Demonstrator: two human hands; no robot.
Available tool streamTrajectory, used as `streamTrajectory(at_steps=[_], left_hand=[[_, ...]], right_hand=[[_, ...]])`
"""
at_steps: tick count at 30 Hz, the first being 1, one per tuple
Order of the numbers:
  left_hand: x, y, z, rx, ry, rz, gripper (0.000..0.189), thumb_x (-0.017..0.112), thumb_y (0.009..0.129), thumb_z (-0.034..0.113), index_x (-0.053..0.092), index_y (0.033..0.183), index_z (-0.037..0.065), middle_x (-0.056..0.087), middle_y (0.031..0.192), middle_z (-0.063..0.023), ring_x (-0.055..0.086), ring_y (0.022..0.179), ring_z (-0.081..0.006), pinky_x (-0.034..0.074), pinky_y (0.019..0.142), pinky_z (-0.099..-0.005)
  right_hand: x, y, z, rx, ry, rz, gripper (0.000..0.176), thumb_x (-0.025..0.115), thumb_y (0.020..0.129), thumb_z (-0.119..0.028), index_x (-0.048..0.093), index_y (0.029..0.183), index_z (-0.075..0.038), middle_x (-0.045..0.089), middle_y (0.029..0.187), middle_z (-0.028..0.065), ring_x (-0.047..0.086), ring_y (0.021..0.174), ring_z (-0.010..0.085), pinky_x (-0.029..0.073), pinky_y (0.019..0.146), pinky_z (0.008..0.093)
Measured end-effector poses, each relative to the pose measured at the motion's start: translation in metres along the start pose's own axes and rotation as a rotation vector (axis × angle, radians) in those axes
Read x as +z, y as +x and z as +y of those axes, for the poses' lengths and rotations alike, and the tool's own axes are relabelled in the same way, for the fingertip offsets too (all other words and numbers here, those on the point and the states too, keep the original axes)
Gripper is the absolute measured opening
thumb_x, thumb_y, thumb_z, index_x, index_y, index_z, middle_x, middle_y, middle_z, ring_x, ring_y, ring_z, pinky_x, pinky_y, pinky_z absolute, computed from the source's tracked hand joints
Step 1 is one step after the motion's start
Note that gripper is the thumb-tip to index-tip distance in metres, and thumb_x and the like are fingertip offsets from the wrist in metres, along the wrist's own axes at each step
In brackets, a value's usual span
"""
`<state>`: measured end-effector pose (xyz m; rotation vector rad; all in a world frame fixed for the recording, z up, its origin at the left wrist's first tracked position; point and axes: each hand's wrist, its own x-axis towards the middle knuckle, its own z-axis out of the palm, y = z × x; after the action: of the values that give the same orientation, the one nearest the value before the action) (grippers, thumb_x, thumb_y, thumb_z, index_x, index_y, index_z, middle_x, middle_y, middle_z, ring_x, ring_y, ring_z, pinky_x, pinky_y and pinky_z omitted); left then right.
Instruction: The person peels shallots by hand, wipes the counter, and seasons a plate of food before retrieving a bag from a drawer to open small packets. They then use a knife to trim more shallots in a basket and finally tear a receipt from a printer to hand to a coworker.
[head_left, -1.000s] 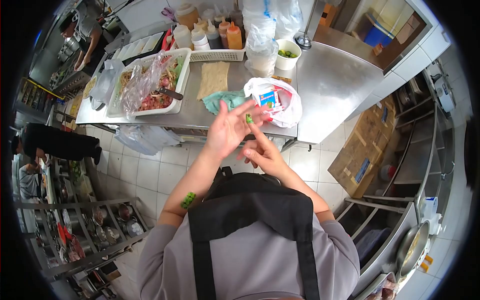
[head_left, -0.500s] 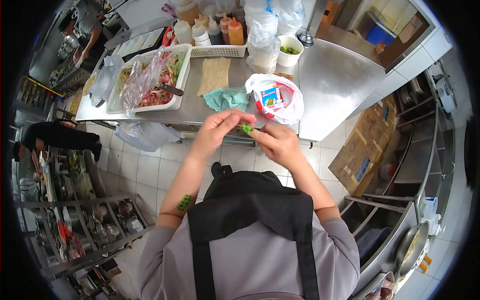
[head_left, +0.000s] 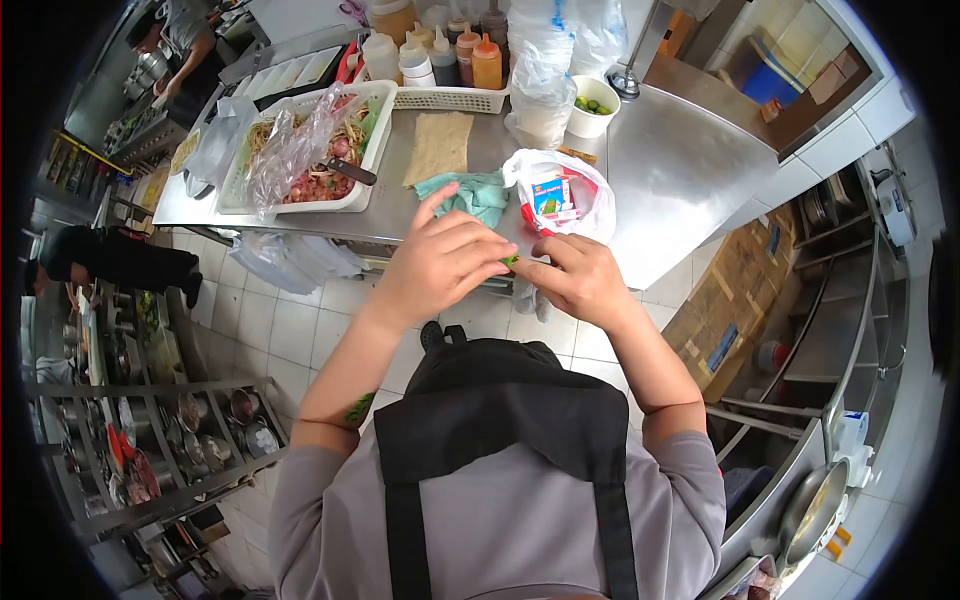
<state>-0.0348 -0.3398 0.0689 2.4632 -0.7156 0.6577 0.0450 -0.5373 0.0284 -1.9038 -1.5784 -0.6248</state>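
A small green piece (head_left: 510, 262) sits between the fingertips of both hands, in front of the steel counter's edge. My left hand (head_left: 448, 262) pinches it from the left, with one finger raised. From the right, my right hand (head_left: 578, 277) has its thumb and curled fingers on the same piece. Just beyond the hands lies a crumpled teal cloth (head_left: 478, 197), and beside it an open white plastic bag (head_left: 598, 205) with a blue and red box (head_left: 549, 197) in it. A beige cloth (head_left: 440, 148) lies flat behind the teal one.
A white basket (head_left: 371, 155) of onions and a knife (head_left: 350, 173) are at the left of the counter (head_left: 690, 165). Sauce bottles (head_left: 487, 63) and a tub of green fruit (head_left: 592, 112) stand behind. Two people work at the far left. Cardboard (head_left: 735, 300) leans at right.
The left hand has turned, with its fingers spread wider over the green piece, which is now mostly covered. The whole view has shifted slightly.
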Motion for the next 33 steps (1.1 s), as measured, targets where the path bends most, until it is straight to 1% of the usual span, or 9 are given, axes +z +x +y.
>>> streamTrajectory(at_steps=[6,8,10,12,18,20,22,30,33], left_hand=[[0.035,-0.006,-0.004,-0.087,-0.181,0.159,0.018,0.07,0.069,0.012,0.066,0.086,0.007,0.061,0.076,-0.0028,0.057,0.075,-0.0175,0.035,0.097,-0.043],[0.042,-0.005,-0.006,-0.158,-0.569,0.156,0.02,0.069,0.071,0.01,0.067,0.09,0.005,0.062,0.076,-0.0046,0.058,0.072,-0.0175,0.037,0.094,-0.0418],[0.052,-0.007,-0.015,-0.184,-0.73,0.159,0.021,0.069,0.072,0.01,0.067,0.092,0.005,0.063,0.077,-0.005,0.058,0.072,-0.0179,0.038,0.094,-0.041],[0.056,-0.006,-0.015,-0.217,-0.891,0.164,0.021,0.068,0.074,0.01,0.067,0.094,0.005,0.064,0.078,-0.0053,0.059,0.072,-0.0184,0.038,0.093,-0.0401],[0.067,0.004,-0.01,-0.214,-0.479,0.266,0.027,0.061,0.082,0.016,0.063,0.105,0.001,0.065,0.081,-0.006,0.06,0.085,-0.0165,0.037,0.094,-0.039],[0.073,0.013,-0.001,-0.356,-0.836,0.387,0.03,0.056,0.086,0.02,0.06,0.113,0.008,0.064,0.103,-0.0063,0.058,0.09,-0.0179,0.03,0.1,-0.0397],[0.07,0.012,-0.015,-0.27,-0.719,0.236,0.036,0.05,0.089,0.024,0.053,0.122,0.009,0.061,0.109,-0.0065,0.056,0.099,-0.0204,0.022,0.104,-0.0423],[0.066,0.014,-0.015,-0.118,0.024,0.236,0.047,0.035,0.094,0.031,0.036,0.135,0.009,0.049,0.128,-0.0085,0.037,0.126,-0.0276,0.003,0.103,-0.0586],[0.061,0.012,-0.022,-0.095,0.076,-0.013,0.057,0.032,0.093,0.04,0.028,0.138,0.007,0.039,0.137,-0.01,0.025,0.132,-0.0298,0.0,0.102,-0.0604]], right_hand=[[0.011,-0.011,-0.003,0.193,0.365,0.033,0.019,0.062,0.074,-0.004,0.06,0.092,-0.01,0.052,0.069,0.0047,0.054,0.058,0.0178,0.043,0.05,0.0267],[0.014,-0.02,-0.009,0.292,0.573,0.026,0.018,0.059,0.079,-0.002,0.058,0.095,-0.007,0.055,0.07,0.0053,0.055,0.058,0.0168,0.043,0.051,0.0254],[0.019,-0.025,-0.02,0.736,1.524,0.128,0.017,0.051,0.087,-0.001,0.052,0.103,-0.004,0.058,0.073,0.0072,0.055,0.059,0.0138,0.044,0.053,0.0235],[0.024,-0.027,-0.017,0.675,1.546,0.073,0.019,0.047,0.09,-0.003,0.046,0.109,-0.002,0.06,0.074,0.0086,0.055,0.058,0.0121,0.044,0.053,0.0236],[0.026,-0.017,-0.013,0.779,1.837,0.161,0.029,0.046,0.091,-0.011,0.038,0.119,-0.011,0.06,0.073,0.0141,0.055,0.054,0.0158,0.045,0.053,0.0263],[0.03,-0.015,-0.011,0.736,1.918,0.181,0.034,0.045,0.09,-0.013,0.036,0.123,-0.014,0.059,0.073,0.0171,0.055,0.051,0.0187,0.047,0.053,0.0295],[0.033,-0.011,-0.012,0.631,2.216,0.12,0.042,0.044,0.09,-0.012,0.03,0.129,-0.015,0.059,0.072,0.0188,0.055,0.048,0.0211,0.049,0.054,0.0321],[0.044,-0.02,-0.016,0.755,2.089,-0.038,0.062,0.046,0.088,-0.009,0.013,0.141,-0.012,0.062,0.077,0.0226,0.059,0.051,0.0239,0.05,0.053,0.0299],[0.052,-0.031,-0.009,0.808,1.865,-0.04,0.06,0.048,0.088,-0.009,0.018,0.141,-0.01,0.063,0.078,0.0184,0.058,0.052,0.0223,0.048,0.052,0.027]])
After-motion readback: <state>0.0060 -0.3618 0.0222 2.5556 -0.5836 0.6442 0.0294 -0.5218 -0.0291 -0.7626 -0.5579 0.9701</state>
